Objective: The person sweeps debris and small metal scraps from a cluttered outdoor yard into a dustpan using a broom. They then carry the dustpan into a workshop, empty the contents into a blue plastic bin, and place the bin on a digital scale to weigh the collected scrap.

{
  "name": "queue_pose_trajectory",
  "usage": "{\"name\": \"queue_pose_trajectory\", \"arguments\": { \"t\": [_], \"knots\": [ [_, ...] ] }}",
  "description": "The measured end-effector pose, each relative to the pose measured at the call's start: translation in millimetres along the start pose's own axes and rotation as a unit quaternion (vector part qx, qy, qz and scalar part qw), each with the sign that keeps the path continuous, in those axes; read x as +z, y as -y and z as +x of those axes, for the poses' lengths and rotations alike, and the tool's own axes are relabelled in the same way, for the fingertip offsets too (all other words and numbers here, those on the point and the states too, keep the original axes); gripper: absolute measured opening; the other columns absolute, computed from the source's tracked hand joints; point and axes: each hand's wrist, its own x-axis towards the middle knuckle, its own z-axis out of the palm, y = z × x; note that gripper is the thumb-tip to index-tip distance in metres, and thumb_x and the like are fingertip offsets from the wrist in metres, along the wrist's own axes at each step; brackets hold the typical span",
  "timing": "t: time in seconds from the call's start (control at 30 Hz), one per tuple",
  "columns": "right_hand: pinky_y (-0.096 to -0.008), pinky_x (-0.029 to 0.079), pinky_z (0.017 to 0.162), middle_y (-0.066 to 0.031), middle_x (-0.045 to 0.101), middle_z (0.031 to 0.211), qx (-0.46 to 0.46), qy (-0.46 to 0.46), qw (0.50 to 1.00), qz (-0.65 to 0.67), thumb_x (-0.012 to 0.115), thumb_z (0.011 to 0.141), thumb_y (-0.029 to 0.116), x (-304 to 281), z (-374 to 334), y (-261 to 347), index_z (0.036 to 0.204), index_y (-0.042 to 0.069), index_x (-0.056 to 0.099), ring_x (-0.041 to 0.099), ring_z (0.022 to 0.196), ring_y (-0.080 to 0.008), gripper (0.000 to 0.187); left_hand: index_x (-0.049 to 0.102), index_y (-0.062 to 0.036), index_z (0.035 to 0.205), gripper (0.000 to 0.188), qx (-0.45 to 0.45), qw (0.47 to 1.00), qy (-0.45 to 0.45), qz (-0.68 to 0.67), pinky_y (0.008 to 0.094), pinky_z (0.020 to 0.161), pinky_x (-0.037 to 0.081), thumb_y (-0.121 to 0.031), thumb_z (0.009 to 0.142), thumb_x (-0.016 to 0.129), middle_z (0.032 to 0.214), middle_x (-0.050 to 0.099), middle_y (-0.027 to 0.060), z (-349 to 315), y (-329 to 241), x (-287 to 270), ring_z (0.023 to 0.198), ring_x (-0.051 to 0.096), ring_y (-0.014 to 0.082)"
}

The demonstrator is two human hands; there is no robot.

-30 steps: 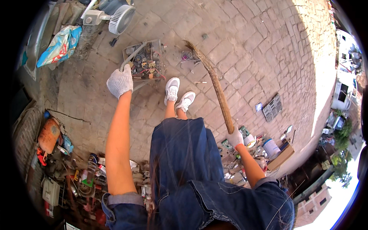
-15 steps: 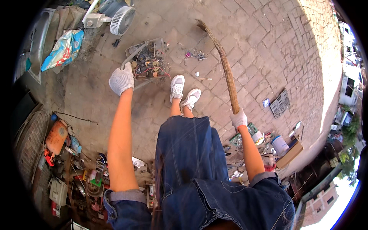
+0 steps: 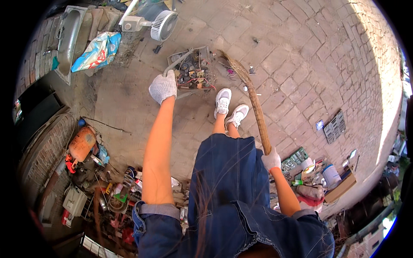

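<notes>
One brown straw broom (image 3: 257, 107) curves, its tip frayed.

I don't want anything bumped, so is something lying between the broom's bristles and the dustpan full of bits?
Yes: a small purple thing lies on the ground between the dustpan and the bristly end of the broom. I see nothing big in between.

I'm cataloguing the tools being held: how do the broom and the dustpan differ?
The broom is long, slender and brown; the dustpan is broad and grayish, with scraps inside. The right hand grips the broom, the left hand the dustpan's handle. Both are held by gloved hands.
</notes>
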Motion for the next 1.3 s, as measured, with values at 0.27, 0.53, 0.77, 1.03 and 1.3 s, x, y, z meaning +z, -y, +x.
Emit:
{"name": "queue_pose_trajectory", "arguments": {
  "t": [0.27,0.53,0.77,1.03,1.3],
  "knots": [
    [-0.0458,0.05,0.076,-0.0241,0.062,0.099,-0.207,-0.126,0.969,-0.038,0.06,0.074,0.018,-74,108,134,0.135,0.015,0.034,0.062,0.09,-0.0387,0.066,0.07,-0.0021,0.08,0.056,-0.005,1.0,0.02,0.0,0.0434,0.073,0.05,-0.056,0.075,0.055,0.081,0.065,0.0226,-3,2,4,0.079,0.064,0.0369],
    [-0.0444,0.053,0.069,-0.0202,0.062,0.099,-0.244,-0.24,0.902,-0.263,0.042,0.09,0.009,-177,179,198,0.137,0.024,0.035,0.066,0.085,-0.0345,0.05,0.069,-0.0016,0.08,0.055,-0.01,1.0,0.017,-0.021,0.0432,0.075,0.049,-0.054,0.075,0.055,0.083,0.065,0.0229,0,-4,-1,0.081,0.064,0.0362],
    [-0.0459,0.052,0.071,-0.0202,0.06,0.098,-0.22,-0.211,0.906,-0.293,0.05,0.081,0.005,-225,104,77,0.137,0.027,0.034,0.063,0.083,-0.038,0.062,0.069,-0.0007,0.077,0.054,-0.008,1.0,0.014,-0.006,0.0426,0.073,0.049,-0.053,0.077,0.053,0.079,0.065,0.0213,-3,0,1,0.077,0.064,0.0348],
    [-0.0466,0.05,0.077,-0.0197,0.06,0.104,-0.248,-0.192,0.927,-0.205,0.051,0.079,0.006,-210,89,97,0.139,0.027,0.031,0.061,0.092,-0.0375,0.067,0.07,-0.0012,0.082,0.056,0.004,1.0,0.007,0.006,0.0426,0.074,0.05,-0.054,0.077,0.054,0.083,0.066,0.0219,-8,2,1,0.079,0.065,0.0355],
    [-0.0457,0.051,0.074,-0.0194,0.064,0.098,-0.241,-0.169,0.928,-0.23,0.048,0.084,0.008,-182,145,174,0.134,0.023,0.036,0.064,0.089,-0.036,0.053,0.069,-0.0015,0.079,0.056,0.013,1.0,0.007,0.012,0.043,0.073,0.05,-0.055,0.077,0.054,0.082,0.065,0.0218,-16,-2,-1,0.078,0.064,0.0354]
  ]
}}
